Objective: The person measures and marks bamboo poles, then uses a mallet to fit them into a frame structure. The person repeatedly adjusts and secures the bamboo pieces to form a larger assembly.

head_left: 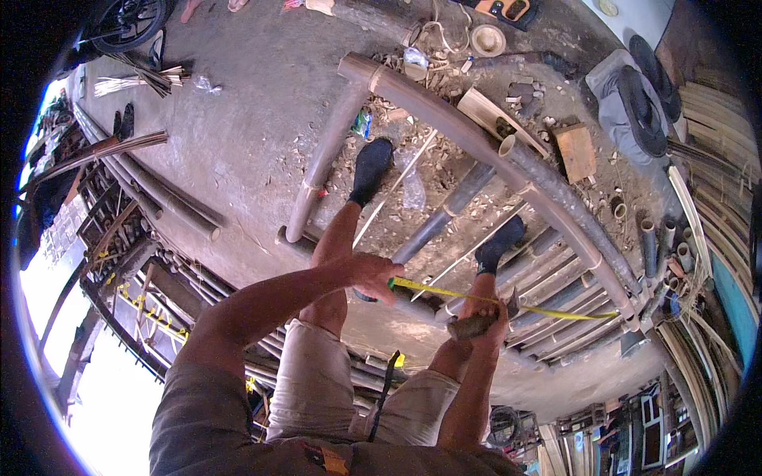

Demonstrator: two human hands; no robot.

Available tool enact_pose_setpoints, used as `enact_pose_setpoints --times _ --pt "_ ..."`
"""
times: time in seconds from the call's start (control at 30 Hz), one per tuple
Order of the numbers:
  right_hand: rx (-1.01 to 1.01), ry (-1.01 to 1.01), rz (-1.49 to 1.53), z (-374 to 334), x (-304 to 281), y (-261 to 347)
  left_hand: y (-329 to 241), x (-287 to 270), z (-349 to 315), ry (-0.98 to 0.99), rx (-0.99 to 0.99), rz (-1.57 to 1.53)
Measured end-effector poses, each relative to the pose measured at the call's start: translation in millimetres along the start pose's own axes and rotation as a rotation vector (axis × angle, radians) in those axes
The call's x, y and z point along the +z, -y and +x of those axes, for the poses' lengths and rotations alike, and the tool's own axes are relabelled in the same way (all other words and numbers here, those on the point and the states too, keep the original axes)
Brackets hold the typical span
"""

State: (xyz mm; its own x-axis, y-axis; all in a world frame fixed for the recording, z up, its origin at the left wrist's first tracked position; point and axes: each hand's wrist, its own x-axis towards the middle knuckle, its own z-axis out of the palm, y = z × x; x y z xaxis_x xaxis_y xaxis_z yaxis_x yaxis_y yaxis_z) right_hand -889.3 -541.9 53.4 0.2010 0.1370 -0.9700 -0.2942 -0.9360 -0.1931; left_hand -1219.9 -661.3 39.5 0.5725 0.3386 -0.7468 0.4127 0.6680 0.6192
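Observation:
My left hand [371, 276], closed, grips a tape measure [392, 282] whose green edge shows by the fingers. Its yellow blade [444, 290] runs out rightward, passes my right hand and ends near the right corner of a bamboo frame [476, 147]. In my closed right hand [492, 321] is a tool with a thick brown wooden handle [470, 326]; a dark metal part shows above the fist, but its kind is unclear. Whether the right fingers also touch the blade cannot be made out. The frame lies on the ground, with several crossbars toward its right end.
My dark-shod feet stand inside the frame among wood chips. A wooden block [575, 152], a split bamboo piece [482, 108] and a handsaw [508, 11] lie beyond it. Sandals [643, 111] rest on grey cloth at far right. Bamboo poles [171, 190] lie left; strips are stacked right.

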Motion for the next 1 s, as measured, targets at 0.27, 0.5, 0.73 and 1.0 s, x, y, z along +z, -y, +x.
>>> enact_pose_setpoints --times 0.27,0.5,0.73,1.0 --pt "-0.073 0.164 0.047 -2.8 -66.0 38.9 -78.9 35.3 37.3 0.079 0.07 0.003" --pt "-0.004 0.15 -0.06 -4.4 -60.3 50.7 -97.2 43.9 41.4 0.062 -0.061 -0.059" --pt "-0.126 -0.247 -0.15 17.0 -105.2 95.0 -151.7 67.4 103.8 -0.152 0.066 0.074" --pt "-0.149 -0.107 -0.015 -56.0 -167.3 125.5 -223.1 92.9 170.0 -0.19 0.209 0.19"
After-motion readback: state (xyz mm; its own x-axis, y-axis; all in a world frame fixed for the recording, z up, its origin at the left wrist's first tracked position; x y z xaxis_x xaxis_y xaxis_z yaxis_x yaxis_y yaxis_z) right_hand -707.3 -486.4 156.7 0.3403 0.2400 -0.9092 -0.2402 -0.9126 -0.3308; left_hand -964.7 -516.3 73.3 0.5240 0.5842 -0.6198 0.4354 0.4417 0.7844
